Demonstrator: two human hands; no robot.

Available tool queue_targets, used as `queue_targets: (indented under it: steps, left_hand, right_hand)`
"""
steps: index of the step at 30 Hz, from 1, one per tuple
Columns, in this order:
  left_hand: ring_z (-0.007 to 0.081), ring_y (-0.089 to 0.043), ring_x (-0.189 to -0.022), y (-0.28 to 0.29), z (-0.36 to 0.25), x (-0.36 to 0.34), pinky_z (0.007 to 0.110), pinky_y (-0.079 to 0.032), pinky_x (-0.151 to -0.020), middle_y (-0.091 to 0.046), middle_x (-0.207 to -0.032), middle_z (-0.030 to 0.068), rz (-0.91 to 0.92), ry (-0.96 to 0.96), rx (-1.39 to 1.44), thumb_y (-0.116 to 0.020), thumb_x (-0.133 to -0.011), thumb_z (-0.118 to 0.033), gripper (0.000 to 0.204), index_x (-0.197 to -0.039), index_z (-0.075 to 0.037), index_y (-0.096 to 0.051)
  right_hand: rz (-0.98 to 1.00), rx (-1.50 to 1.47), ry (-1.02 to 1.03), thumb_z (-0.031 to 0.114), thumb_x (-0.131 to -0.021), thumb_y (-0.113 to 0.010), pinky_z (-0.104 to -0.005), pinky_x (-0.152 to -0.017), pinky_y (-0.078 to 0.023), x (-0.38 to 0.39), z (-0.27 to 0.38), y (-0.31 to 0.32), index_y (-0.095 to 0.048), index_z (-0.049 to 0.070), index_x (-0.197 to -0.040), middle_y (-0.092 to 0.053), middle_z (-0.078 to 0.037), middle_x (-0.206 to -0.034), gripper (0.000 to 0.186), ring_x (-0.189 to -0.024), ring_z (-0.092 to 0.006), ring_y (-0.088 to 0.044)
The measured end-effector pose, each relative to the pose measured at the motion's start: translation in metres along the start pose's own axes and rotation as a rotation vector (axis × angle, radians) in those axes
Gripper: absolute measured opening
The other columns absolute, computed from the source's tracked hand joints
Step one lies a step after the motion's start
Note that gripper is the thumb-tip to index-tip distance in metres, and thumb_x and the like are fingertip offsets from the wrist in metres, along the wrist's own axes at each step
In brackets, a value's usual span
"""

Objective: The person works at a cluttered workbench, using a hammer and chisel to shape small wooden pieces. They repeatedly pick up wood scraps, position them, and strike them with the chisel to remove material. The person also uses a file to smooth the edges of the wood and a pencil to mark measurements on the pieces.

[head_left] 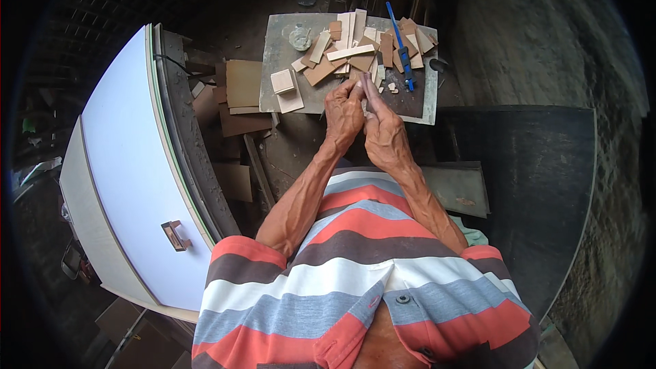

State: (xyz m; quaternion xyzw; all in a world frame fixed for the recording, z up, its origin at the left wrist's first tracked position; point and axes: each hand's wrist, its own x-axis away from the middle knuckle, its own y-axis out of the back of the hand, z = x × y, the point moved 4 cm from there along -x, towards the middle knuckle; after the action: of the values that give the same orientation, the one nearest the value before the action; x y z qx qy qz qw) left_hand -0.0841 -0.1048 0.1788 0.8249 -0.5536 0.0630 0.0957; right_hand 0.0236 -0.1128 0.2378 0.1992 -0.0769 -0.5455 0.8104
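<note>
My left hand (344,115) and my right hand (387,138) meet over the near edge of a worn grey board (311,96). Their fingers are closed together, fingertips touching around something small that the fingers hide. Just beyond them lies a heap of thin wood strips and offcuts (352,52), pale and brown. A long, slim blue tool (402,48) with a dark middle part rests on the right of the heap. Small broken wood chips (392,87) lie beside my right fingertips. On the left stands a small pale wood block or stack (282,82), with a flat piece under it.
A whitish round container or lump (299,37) sits at the board's far left. To my left stands a large white panel (137,143) bearing a small brown box-like object (176,235). Brown sheets (244,84) lie between. A dark panel (523,184) and rough wall (547,41) are at right.
</note>
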Motion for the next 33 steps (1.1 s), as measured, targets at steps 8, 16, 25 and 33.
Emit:
queue_targets:
  steps: [8, 16, 25, 33]
  left_hand:
    - [0.0058, -0.045, -0.065, -0.009, -0.015, 0.008, 0.025, -0.039, -0.060, -0.055, -0.069, -0.0028, 0.003, 0.029, 0.213, -0.060, -0.095, -0.017, 0.024, -0.083, 0.003, -0.066]
    - [0.0064, -0.049, -0.061, -0.002, -0.004, -0.005, 0.023, -0.038, -0.054, -0.058, -0.069, -0.0016, 0.073, 0.106, 0.201, -0.061, -0.097, -0.021, 0.024, -0.088, 0.001, -0.068]
    - [0.0095, -0.057, -0.059, -0.001, -0.003, 0.012, 0.026, -0.046, -0.054, -0.065, -0.069, 0.0044, 0.165, -0.015, -0.163, -0.064, -0.093, -0.012, 0.017, -0.087, 0.002, -0.070]
    - [0.0266, -0.064, -0.061, 0.005, -0.032, 0.024, 0.036, -0.049, -0.058, -0.067, -0.072, 0.0156, 0.168, -0.521, -0.373, -0.067, -0.082, -0.002, 0.007, -0.087, 0.002, -0.068]
  right_hand:
    - [-0.014, -0.006, -0.045, -0.003, -0.090, -0.035, -0.0376, -0.108, -0.040, -0.004, -0.004, 0.005, -0.028, -0.002, -0.149, -0.044, -0.027, -0.145, 0.060, -0.133, -0.0396, -0.045]
    - [-0.065, -0.127, -0.262, -0.001, -0.087, -0.038, -0.0375, -0.078, -0.052, 0.015, -0.022, 0.025, -0.037, 0.003, -0.147, -0.061, -0.019, -0.125, 0.060, -0.086, -0.0282, -0.065]
    - [-0.172, -0.251, -0.324, 0.006, -0.092, -0.042, -0.0293, -0.063, -0.053, 0.004, -0.043, 0.022, -0.051, 0.001, -0.135, -0.064, -0.013, -0.107, 0.044, -0.074, -0.0160, -0.062]
    - [-0.113, -0.335, -0.395, 0.016, -0.095, -0.053, -0.0258, -0.057, -0.055, 0.006, -0.041, 0.018, -0.056, -0.001, -0.128, -0.062, -0.011, -0.106, 0.037, -0.076, -0.0135, -0.064]
